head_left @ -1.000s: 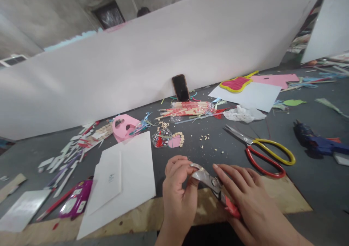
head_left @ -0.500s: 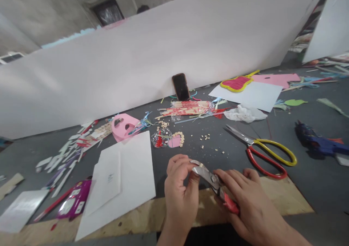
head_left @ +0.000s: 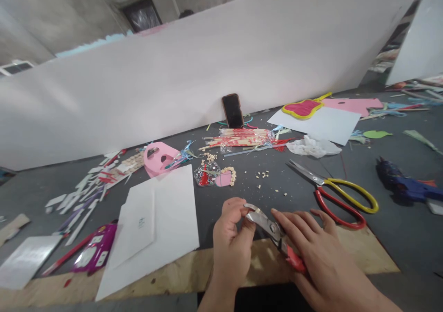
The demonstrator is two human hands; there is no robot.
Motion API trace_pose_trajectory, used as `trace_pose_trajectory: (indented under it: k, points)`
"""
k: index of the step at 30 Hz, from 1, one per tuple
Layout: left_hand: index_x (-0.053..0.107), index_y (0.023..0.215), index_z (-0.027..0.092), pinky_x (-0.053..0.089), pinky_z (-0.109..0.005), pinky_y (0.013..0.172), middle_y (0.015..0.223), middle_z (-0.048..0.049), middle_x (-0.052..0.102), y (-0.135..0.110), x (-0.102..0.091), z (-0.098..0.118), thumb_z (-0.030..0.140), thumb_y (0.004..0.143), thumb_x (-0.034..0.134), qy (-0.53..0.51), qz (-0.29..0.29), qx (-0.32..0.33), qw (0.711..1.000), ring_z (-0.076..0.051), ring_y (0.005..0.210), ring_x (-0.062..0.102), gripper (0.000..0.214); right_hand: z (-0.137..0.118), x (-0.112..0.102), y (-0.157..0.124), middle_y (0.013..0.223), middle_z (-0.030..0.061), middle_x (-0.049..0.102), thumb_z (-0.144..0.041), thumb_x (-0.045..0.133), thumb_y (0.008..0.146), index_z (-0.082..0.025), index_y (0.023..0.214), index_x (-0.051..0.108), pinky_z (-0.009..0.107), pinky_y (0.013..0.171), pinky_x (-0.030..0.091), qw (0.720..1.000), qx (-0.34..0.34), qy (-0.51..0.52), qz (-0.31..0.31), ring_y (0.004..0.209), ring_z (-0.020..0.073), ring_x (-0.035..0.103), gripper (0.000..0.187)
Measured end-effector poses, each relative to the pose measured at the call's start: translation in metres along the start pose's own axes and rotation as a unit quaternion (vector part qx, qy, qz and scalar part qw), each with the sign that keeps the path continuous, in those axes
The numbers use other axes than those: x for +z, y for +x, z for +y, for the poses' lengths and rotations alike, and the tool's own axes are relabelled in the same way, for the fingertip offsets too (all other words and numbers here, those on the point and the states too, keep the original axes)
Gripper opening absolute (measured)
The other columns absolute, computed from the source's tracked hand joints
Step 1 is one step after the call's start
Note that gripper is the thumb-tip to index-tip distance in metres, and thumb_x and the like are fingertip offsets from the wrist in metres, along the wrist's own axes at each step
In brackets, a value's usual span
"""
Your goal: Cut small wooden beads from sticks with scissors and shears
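My right hand (head_left: 321,261) grips a pair of red-handled shears (head_left: 268,226) near the table's front edge, fingers wrapped over the handles. The steel blades point left and up toward my left hand (head_left: 232,238). My left hand is closed in a pinch at the blade tips, holding something too small to make out. Both hands hover over a strip of brown cardboard (head_left: 360,247) lying on the grey table (head_left: 398,238).
Yellow-and-red scissors (head_left: 341,194) lie right of my hands, a blue glue gun (head_left: 403,185) farther right. White paper sheets (head_left: 155,224) lie left, with a purple packet (head_left: 95,254). Behind are small beads (head_left: 263,174), a pink foam piece (head_left: 159,157), bundled sticks (head_left: 242,139), a phone (head_left: 233,110) leaning on a white board.
The hands and shears stay almost in place. My right fingers have stretched slightly forward over the shears again. The view has shifted a little.
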State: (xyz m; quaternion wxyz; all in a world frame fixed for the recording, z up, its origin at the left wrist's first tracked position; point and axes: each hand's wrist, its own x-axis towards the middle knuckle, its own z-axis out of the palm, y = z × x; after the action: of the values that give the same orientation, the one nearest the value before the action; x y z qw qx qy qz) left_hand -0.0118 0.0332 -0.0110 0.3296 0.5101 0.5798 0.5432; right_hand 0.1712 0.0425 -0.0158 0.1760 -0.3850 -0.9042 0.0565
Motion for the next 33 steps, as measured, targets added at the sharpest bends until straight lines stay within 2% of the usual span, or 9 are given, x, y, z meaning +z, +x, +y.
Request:
trace_pose_trajectory:
  k: [7,9,11,13,15,21,24,29,33]
  points:
    - [0.067,0.073,0.017,0.044,-0.026,0.079,0.093,-0.0057,0.061,-0.001,0.001,0.000,0.022,0.084,0.057,-0.030,-0.012,-0.018,0.999,-0.019,0.090,0.057,0.016,0.000,0.002,-0.002,0.126,0.0155,0.048,-0.013,0.049,0.069,-0.013,0.142,0.028,0.050,0.092,0.035,0.999,-0.013,0.028,0.039,0.112,0.0302,0.044,0.076]
    - [0.067,0.075,0.017,0.043,-0.028,0.081,0.093,-0.0059,0.060,-0.001,0.002,-0.002,0.024,0.085,0.057,-0.026,-0.006,-0.017,0.999,-0.019,0.091,0.056,0.017,0.000,0.007,-0.004,0.117,0.0165,0.049,-0.012,0.049,0.069,-0.012,0.129,0.038,0.046,0.085,0.040,0.994,0.020,0.059,0.086,0.105,0.0290,0.046,0.061]
    - [0.068,0.076,0.018,0.043,-0.029,0.083,0.094,-0.0064,0.060,-0.001,0.002,-0.004,0.028,0.085,0.057,-0.024,0.000,-0.013,1.000,-0.020,0.093,0.056,0.017,0.000,0.011,-0.007,0.100,0.0132,0.051,-0.011,0.049,0.070,-0.015,0.105,0.046,0.040,0.074,0.043,0.988,0.048,0.092,0.116,0.091,0.0255,0.048,0.035]
    - [0.068,0.077,0.018,0.042,-0.030,0.084,0.095,-0.0067,0.060,-0.001,0.004,-0.004,0.030,0.086,0.057,-0.020,0.005,-0.010,1.000,-0.021,0.094,0.055,0.018,0.001,0.014,-0.008,0.085,0.0074,0.050,-0.012,0.049,0.072,-0.020,0.085,0.044,0.037,0.066,0.041,0.987,0.047,0.108,0.110,0.078,0.0221,0.047,0.016]
    - [0.067,0.077,0.018,0.041,-0.031,0.085,0.096,-0.0066,0.059,-0.001,0.005,-0.004,0.030,0.086,0.056,-0.009,0.011,-0.004,1.000,-0.021,0.096,0.054,0.019,0.001,0.014,-0.009,0.080,0.0049,0.051,-0.013,0.048,0.075,-0.022,0.078,0.045,0.038,0.067,0.038,0.990,0.033,0.105,0.093,0.074,0.0212,0.045,0.010]
    - [0.066,0.073,0.019,0.038,-0.031,0.088,0.091,-0.0055,0.060,0.000,0.006,0.000,0.028,0.086,0.057,0.002,0.016,0.024,1.000,-0.021,0.099,0.051,0.018,0.004,0.007,-0.012,0.091,0.0064,0.057,-0.012,0.050,0.076,-0.022,0.090,0.053,0.043,0.078,0.037,0.990,0.025,0.107,0.089,0.084,0.0233,0.049,0.017]
    - [0.067,0.074,0.019,0.039,-0.030,0.086,0.093,-0.0052,0.059,-0.001,0.006,-0.002,0.028,0.086,0.058,-0.038,-0.003,-0.007,0.999,-0.020,0.097,0.051,0.017,0.003,0.005,-0.015,0.094,0.0077,0.055,-0.012,0.050,0.076,-0.022,0.091,0.054,0.042,0.077,0.040,0.990,0.023,0.117,0.076,0.087,0.0241,0.049,0.018]
    - [0.069,0.072,0.018,0.039,-0.026,0.079,0.088,-0.0034,0.058,-0.003,0.005,-0.006,0.027,0.083,0.062,-0.131,-0.047,-0.063,0.988,-0.017,0.087,0.052,0.016,-0.002,0.006,-0.016,0.105,0.0116,0.050,-0.010,0.051,0.072,-0.021,0.076,0.051,0.041,0.076,0.044,0.988,0.039,0.133,0.070,0.097,0.0269,0.049,0.012]
    - [0.069,0.067,0.016,0.039,-0.023,0.072,0.079,-0.0013,0.057,0.000,0.003,-0.005,0.028,0.077,0.069,-0.213,-0.069,-0.118,0.967,-0.013,0.075,0.050,0.016,-0.001,0.008,-0.015,0.116,0.0132,0.051,-0.008,0.052,0.066,-0.022,0.086,0.050,0.045,0.085,0.041,0.989,0.031,0.125,0.077,0.108,0.0296,0.048,0.024]
